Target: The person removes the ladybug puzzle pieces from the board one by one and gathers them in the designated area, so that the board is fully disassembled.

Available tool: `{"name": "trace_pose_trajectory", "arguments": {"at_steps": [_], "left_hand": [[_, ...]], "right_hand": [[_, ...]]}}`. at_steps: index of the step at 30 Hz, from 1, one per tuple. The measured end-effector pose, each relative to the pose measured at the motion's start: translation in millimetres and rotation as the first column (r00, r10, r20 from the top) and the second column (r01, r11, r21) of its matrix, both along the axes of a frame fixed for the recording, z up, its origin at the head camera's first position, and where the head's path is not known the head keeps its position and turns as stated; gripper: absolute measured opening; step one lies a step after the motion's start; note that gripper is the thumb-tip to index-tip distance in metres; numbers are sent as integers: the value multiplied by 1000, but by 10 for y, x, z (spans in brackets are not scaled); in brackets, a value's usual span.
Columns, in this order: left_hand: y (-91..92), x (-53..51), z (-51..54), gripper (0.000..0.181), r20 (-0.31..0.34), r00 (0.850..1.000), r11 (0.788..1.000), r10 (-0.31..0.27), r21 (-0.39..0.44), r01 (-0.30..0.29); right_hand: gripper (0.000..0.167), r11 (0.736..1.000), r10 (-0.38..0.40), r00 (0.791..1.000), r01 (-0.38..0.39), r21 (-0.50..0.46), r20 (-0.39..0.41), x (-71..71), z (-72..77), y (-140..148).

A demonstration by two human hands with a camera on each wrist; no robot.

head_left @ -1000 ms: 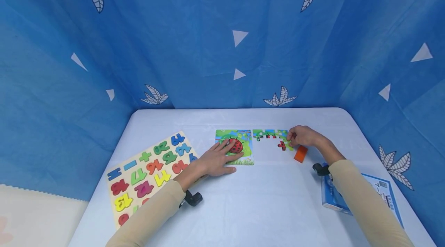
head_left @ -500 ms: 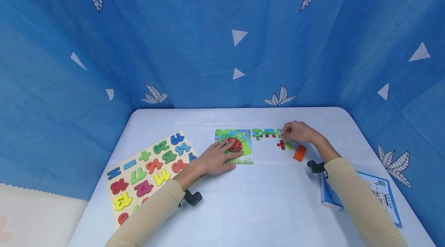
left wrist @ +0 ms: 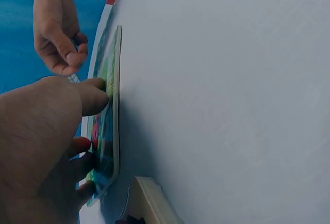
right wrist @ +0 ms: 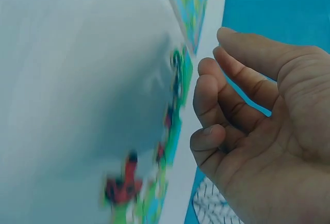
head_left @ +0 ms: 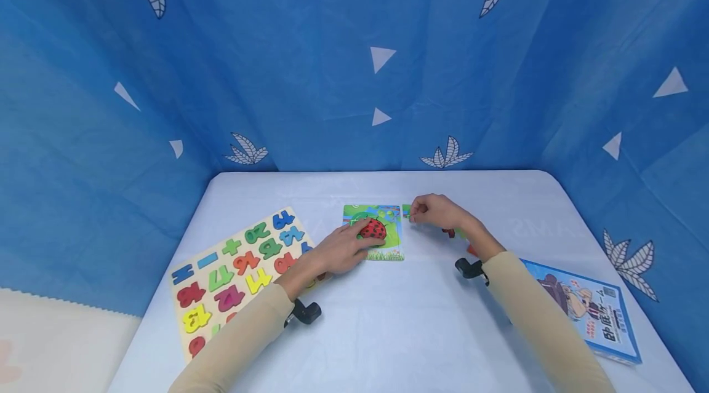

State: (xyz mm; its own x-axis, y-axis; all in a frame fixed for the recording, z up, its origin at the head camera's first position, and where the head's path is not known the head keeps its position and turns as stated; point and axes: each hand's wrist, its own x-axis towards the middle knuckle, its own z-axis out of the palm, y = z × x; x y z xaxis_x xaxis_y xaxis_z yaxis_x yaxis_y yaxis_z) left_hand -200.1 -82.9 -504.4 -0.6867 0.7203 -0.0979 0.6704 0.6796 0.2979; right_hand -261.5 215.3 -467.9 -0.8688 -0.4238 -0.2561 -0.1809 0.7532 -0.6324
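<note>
My left hand [head_left: 342, 250] rests on a square ladybug picture board [head_left: 394, 251], its fingers spread over the red ladybug. In the left wrist view the thumb lies at the board's edge. To the right, my right hand [head_left: 440, 211] hovers over a row of ladybug jigsaw pieces [right wrist: 176, 92] and covers most of them in the head view. Its fingers are loosely bent, thumb apart from them, and the right wrist view shows nothing held. A loose red-and-black jigsaw piece [right wrist: 121, 188] lies just in front of the row.
A wooden number board [head_left: 221, 276] with colourful numerals lies at the left, partly under the left forearm. A blue box [head_left: 595, 313] with a cartoon cover sits at the right, beneath the right forearm. An orange block [head_left: 471, 250] peeks out beside the right wrist.
My right hand has moved left along the row of jigsaw pieces, from its right end to near the ladybug board. My left hand stays on the board, with its fingers slightly more bent.
</note>
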Motion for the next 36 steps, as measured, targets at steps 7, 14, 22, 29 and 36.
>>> {"name": "trace_pose_trajectory", "arguments": {"at_steps": [7,14,22,29,36], "left_hand": [[2,-36,-15,40,-28,1000,998,5,60,-4],[70,-70,-57,30,-115,991,992,61,118,-48],[81,-119,-61,66,-74,966,968,246,61,-242],[42,-151,-60,90,-87,949,952,302,-34,-306],[4,-135,-77,96,-71,949,940,308,-132,-315]], "right_hand": [[11,998,60,998,-60,-31,-7,19,-82,-332],[17,994,107,994,-107,-34,-8,22,-175,-534],[44,989,143,989,-142,29,-30,44,-210,-674],[54,979,181,979,-171,113,-89,67,-219,-739],[56,978,178,979,-165,126,-103,101,-206,-792]]}}
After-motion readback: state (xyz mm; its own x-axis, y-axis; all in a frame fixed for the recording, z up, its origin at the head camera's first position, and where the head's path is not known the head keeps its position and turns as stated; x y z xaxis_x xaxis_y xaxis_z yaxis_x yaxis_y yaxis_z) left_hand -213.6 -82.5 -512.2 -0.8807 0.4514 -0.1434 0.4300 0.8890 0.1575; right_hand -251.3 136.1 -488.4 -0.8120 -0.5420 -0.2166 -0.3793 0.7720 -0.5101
